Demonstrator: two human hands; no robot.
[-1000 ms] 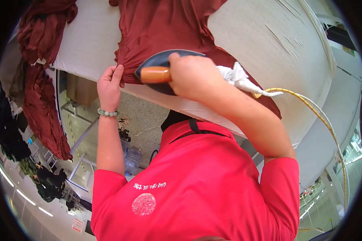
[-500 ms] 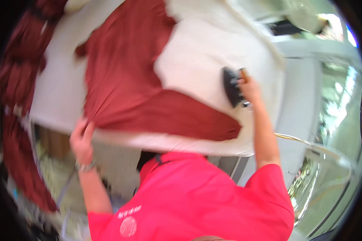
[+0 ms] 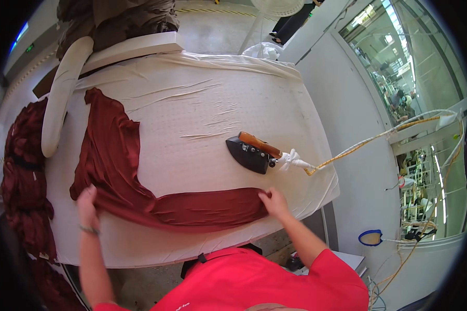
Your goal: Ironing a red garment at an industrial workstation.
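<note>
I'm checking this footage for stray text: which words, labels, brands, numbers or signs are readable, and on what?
None can be read clearly.
Red shirt: white print near the lower edge, too small and blurred.
Black iron: tiny pale marks, too small.
Small green sign, upper left: too small.

One left hand (image 3: 87, 201) and one right hand (image 3: 276, 202), two in all, are touching one dark red garment (image 3: 109, 155). One bench (image 3: 176, 163) is carrying that garment and one iron (image 3: 245, 157) with one wooden handle (image 3: 259, 144). One bracelet (image 3: 90, 229) and one long white padded form (image 3: 66, 96) are showing at the left.
</note>
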